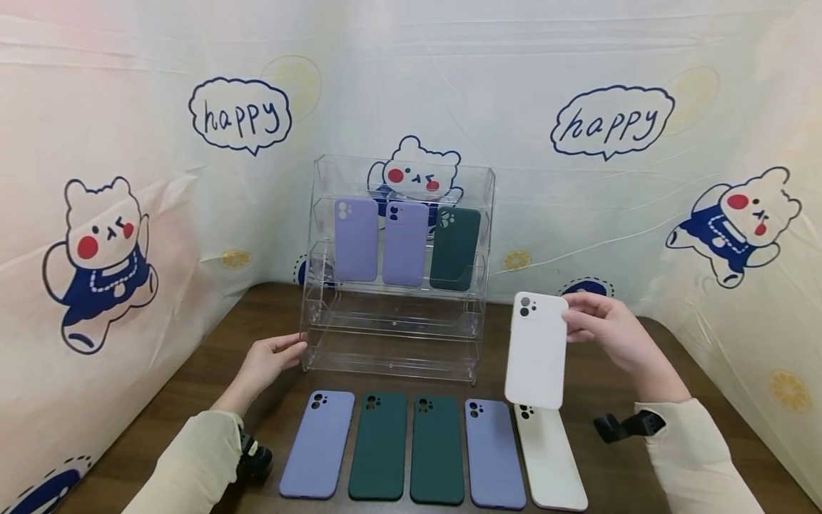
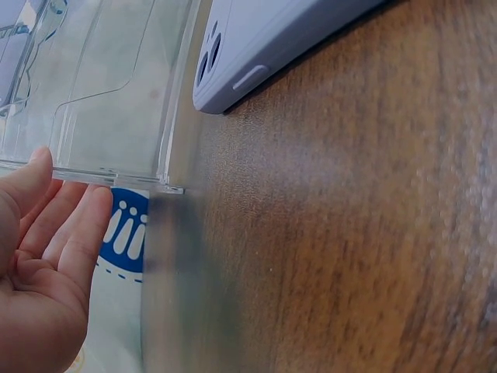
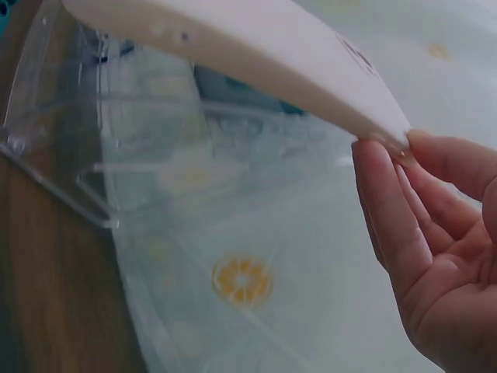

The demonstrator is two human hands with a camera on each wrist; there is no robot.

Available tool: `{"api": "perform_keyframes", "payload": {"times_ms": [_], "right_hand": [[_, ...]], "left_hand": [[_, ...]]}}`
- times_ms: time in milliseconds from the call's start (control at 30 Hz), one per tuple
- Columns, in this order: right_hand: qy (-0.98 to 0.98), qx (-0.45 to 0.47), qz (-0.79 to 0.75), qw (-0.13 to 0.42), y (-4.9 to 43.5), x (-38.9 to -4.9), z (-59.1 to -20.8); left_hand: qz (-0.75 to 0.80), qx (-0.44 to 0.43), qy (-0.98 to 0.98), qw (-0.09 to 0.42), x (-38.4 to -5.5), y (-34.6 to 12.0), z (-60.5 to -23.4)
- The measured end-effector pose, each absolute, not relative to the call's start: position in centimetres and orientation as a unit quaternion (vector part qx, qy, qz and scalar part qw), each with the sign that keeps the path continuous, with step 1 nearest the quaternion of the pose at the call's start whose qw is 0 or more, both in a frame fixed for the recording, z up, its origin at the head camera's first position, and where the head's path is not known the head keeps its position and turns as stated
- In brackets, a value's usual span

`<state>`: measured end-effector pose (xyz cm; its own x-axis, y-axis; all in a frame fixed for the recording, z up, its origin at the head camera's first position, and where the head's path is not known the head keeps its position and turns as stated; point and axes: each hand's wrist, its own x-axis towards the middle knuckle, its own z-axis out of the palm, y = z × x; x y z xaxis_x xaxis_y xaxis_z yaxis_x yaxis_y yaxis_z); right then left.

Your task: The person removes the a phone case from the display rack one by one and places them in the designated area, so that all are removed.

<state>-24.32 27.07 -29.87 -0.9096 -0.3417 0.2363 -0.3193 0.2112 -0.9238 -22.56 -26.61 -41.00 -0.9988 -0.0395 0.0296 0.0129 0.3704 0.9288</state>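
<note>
My right hand (image 1: 606, 325) pinches a white phone case (image 1: 538, 350) by its upper right edge. The case is upright, raised above the table beside a clear tiered display rack (image 1: 398, 365). My left hand (image 1: 266, 364) holds the rack's lower left edge between thumb and fingers (image 2: 81, 241). Two lavender phone cases (image 1: 356, 239) and a dark green phone case (image 1: 454, 248) stand in an upper tier. In front of the rack lie lavender cases (image 1: 317, 444), dark green cases (image 1: 379, 446) and another white case (image 1: 551, 457), partly covered by the raised one.
The brown wooden table (image 1: 240, 321) carries the rack and the row of cases. A printed fabric curtain (image 1: 501, 93) encloses the back and sides. Dark wrist straps (image 1: 629, 426) sit on both sleeves.
</note>
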Motion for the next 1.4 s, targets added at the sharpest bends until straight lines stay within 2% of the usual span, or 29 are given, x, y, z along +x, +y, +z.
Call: {"api": "perform_keyframes", "payload": {"times_ms": [433, 800, 1000, 1167, 1400], "right_hand": [[0.78, -0.202, -0.587, 0.076, 34.0, -23.3, -34.3], [0.761, -0.161, -0.596, 0.196, 38.4, -23.1, -38.8], [0.743, -0.167, -0.603, 0.238, 39.5, -23.1, -40.4], [0.759, -0.149, -0.578, 0.26, 39.7, -23.2, -41.8], [0.81, -0.098, -0.522, 0.25, 39.0, -23.0, -42.7]], "left_hand": [[-0.567, 0.007, -0.823, 0.023, -22.5, -26.7, -41.2], [-0.567, 0.008, -0.824, 0.023, -22.5, -26.7, -41.2], [-0.565, 0.006, -0.825, 0.024, -22.5, -26.7, -41.1], [-0.56, 0.002, -0.828, 0.024, -22.5, -26.7, -41.0], [-0.561, 0.002, -0.827, 0.022, -22.6, -26.6, -40.9]]}}
